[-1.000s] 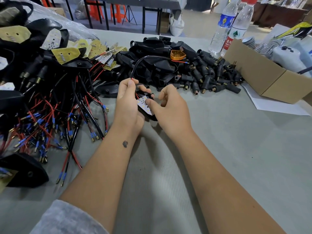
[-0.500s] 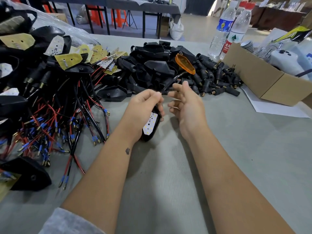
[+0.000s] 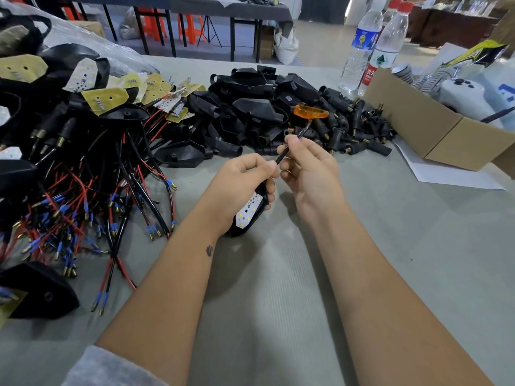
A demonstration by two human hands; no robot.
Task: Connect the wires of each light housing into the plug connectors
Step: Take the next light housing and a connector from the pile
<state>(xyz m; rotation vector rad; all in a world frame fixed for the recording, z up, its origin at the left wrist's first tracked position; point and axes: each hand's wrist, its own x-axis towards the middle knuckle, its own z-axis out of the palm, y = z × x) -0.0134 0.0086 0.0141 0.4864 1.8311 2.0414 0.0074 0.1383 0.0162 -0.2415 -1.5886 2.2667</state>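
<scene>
My left hand (image 3: 242, 183) grips a black light housing (image 3: 249, 213) with a white LED board facing up, held just above the grey table. Its black sheathed wire (image 3: 289, 146) runs up and to the right. My right hand (image 3: 308, 165) pinches that wire between thumb and fingers, close to my left thumb. Behind the hands lies a heap of black plug connectors (image 3: 354, 126) with brass ends.
Wired housings with red and black leads (image 3: 83, 174) are piled at the left. Empty black shells (image 3: 250, 107) and an orange lens (image 3: 310, 111) lie at the back centre. A cardboard box (image 3: 434, 129) and two water bottles (image 3: 370, 48) stand at the right.
My left hand turned the housing so it hangs below the fist. My right hand went from open beside the housing to pinching the wire, which now runs straight.
</scene>
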